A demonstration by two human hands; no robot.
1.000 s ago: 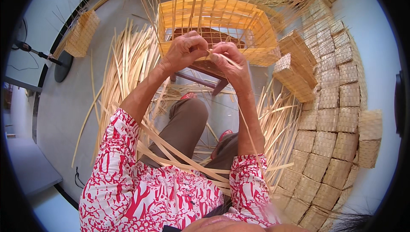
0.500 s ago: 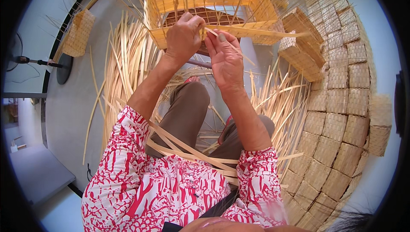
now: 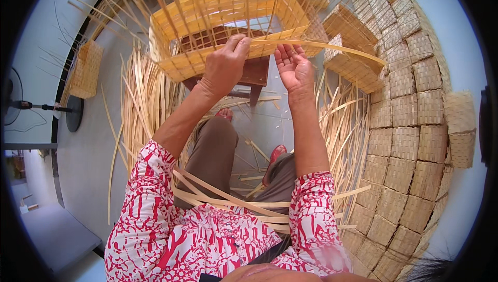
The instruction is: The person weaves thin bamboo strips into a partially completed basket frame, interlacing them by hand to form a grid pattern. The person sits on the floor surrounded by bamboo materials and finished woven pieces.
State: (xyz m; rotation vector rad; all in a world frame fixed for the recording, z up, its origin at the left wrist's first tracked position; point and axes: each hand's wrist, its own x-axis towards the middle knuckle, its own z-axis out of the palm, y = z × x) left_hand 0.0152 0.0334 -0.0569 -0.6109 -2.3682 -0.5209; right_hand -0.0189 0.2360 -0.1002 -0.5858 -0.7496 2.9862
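A half-woven yellow basket [image 3: 171, 25] stands in front of me, its side walls latticed and long uprights sticking up. My left hand [image 3: 226, 65] is closed in a pinch on a flat yellow bamboo strip [image 3: 348, 49] at the basket's near wall. From there the strip bows out past the wall to the right, its end free. Just below the strip, my right hand [image 3: 295, 70] is palm up with its fingers apart and a little bent, the fingertips close to or touching the strip; nothing shows in its palm. The left fingertips are partly hidden.
Beneath the basket is a brown wooden stool [image 3: 254, 77]. Loose pale strips [image 3: 148, 95] lie on the floor at both sides, and more strips [image 3: 223, 194] cross my lap. Stacked woven baskets [image 3: 404, 142] line the right. A black fan [image 3: 72, 111] stands at left.
My right hand has let go of a narrow strip end and moved right, away from my left hand. The basket appears further left and turned, and the long strip now arches more freely.
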